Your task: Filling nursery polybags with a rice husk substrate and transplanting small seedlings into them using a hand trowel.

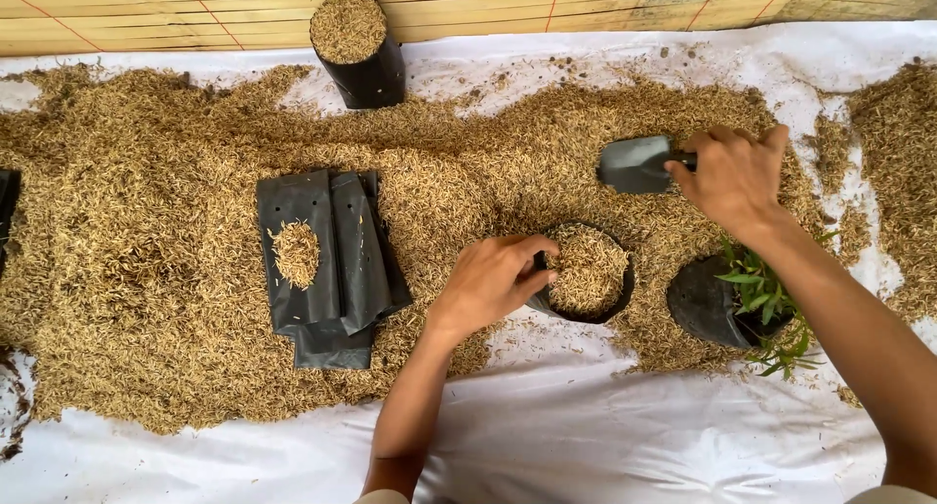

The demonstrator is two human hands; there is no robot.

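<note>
Left hand (491,282) closest to us, fingers pinching the near rim of the black grow bag (589,273) full of rice husk, mid-sheet. Our right hand (732,175) is wrapped around the small dark trowel (635,163) just beyond the bag. Flat empty bags (327,260) lie left, a seedling bag (727,304) right, all on husk (146,250) over white sheet (586,436).

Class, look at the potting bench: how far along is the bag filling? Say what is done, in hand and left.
Done: one filled bag stands at the back. In hand: the left hand holds the rim of a nearly full bag; the right hand holds a trowel. Left: flat empty bags and a seedling lying on its side.
</note>
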